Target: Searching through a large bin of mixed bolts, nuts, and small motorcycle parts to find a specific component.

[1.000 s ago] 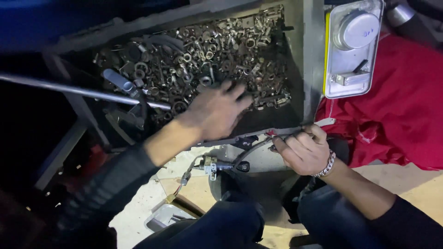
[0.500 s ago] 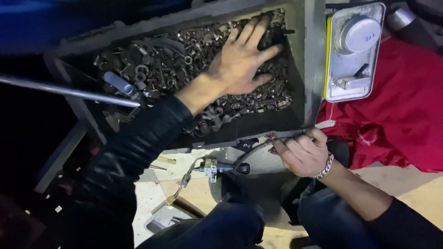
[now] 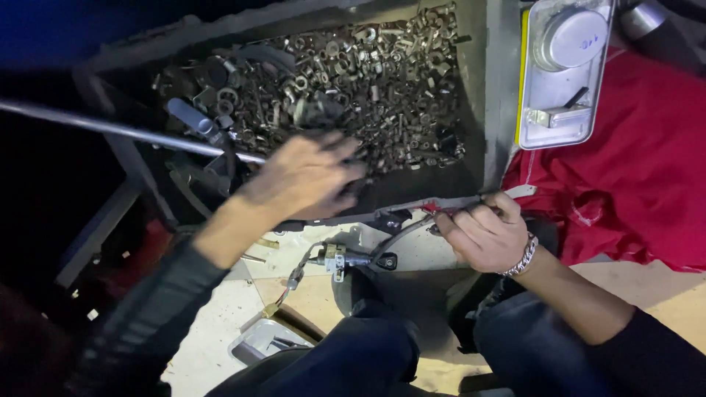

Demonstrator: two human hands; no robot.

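From your head camera: your left hand (image 3: 307,176) sits near the centre of the view, knuckles up and fingers curled, over the near edge of the metal tray (image 3: 471,158) of nuts and bolts (image 3: 382,88); it is blurred, and you cannot tell whether it grips anything. The loose hardware fills the tray from 11 to 1 o'clock. A thin steel rod (image 3: 110,129) runs in from 9 o'clock to that hand. Your right hand (image 3: 482,235), at 4 o'clock with a chain bracelet (image 3: 521,257) on the wrist, is closed around a dark cable (image 3: 401,235) just below the tray's edge. The cable leads down to a small key switch (image 3: 346,259) at 6 o'clock. A red cloth (image 3: 632,176) lies at 3 o'clock, and a silver lamp housing (image 3: 562,73) at 1 o'clock.
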